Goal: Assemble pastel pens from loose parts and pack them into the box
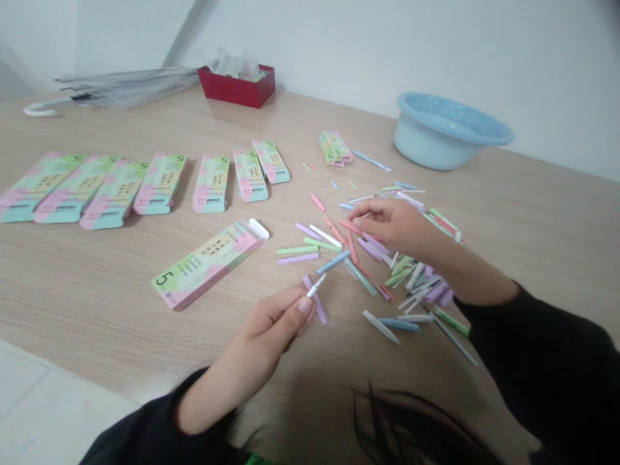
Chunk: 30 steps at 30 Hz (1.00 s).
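My left hand [278, 323] pinches a slim white pen piece [317, 285] between thumb and fingers, its narrow tip pointing up and right. A purple pen piece [323, 311] lies on the table just behind those fingertips. Over the scattered pen parts, my right hand [387, 223] is curled with thumb and fingertips closed at a coral pen piece [349, 227]. Pastel pen barrels and caps in green, purple, white, blue and coral spread between and beyond both hands. A light blue pen piece [333, 261] sits between them. The denser pile [426, 284] is partly hidden by my right forearm.
A pastel box [208, 265] with its end flap raised lies left of my hands. Several similar boxes [162, 184] line up behind it, and a small stack [335, 148] stands farther back. Beyond are a blue basin [436, 139], a red box [235, 90] and a clear umbrella [130, 87].
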### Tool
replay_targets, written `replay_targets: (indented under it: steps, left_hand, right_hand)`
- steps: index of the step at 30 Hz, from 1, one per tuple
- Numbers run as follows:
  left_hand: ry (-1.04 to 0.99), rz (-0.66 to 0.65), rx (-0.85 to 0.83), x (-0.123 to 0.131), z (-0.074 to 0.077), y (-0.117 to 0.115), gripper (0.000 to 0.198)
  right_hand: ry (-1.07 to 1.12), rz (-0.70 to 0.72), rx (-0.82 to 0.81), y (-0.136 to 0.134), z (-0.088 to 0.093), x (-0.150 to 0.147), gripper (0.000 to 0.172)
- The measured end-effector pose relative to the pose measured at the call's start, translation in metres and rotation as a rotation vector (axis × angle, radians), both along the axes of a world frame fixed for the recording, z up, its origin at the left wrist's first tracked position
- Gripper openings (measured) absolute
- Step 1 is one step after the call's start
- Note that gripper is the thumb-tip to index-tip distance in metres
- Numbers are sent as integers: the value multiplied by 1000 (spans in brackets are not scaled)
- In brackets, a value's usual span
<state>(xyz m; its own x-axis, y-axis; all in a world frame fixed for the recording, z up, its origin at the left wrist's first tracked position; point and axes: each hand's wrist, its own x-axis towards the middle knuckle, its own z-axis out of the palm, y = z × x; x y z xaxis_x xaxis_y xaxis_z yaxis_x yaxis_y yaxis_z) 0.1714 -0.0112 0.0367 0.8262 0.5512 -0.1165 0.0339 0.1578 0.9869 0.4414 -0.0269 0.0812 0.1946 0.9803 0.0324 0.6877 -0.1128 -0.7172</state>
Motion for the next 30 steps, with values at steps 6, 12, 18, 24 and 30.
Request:
replay_targets:
  steps: [6, 12, 18, 24, 30]
  left_hand:
    - [65, 89, -33, -11, -6, 8, 49]
    - [78, 113, -48, -14, -9, 11, 48]
    - [79, 150, -51, -13, -10, 11, 49]
    - [0, 85, -49, -8, -7, 6, 48]
    - [-38, 25, -35, 0, -2, -4, 45]
  right_hand:
    - [-415, 65, -115, 73, -26, 28, 24]
    - [-453, 43, -145, 124, -49, 18, 26]
    - [-420, 7, -126, 139, -38, 5, 18]
    - [191, 115, 131, 58, 17, -24, 28]
    - [559, 106, 213, -28, 35, -60, 7]
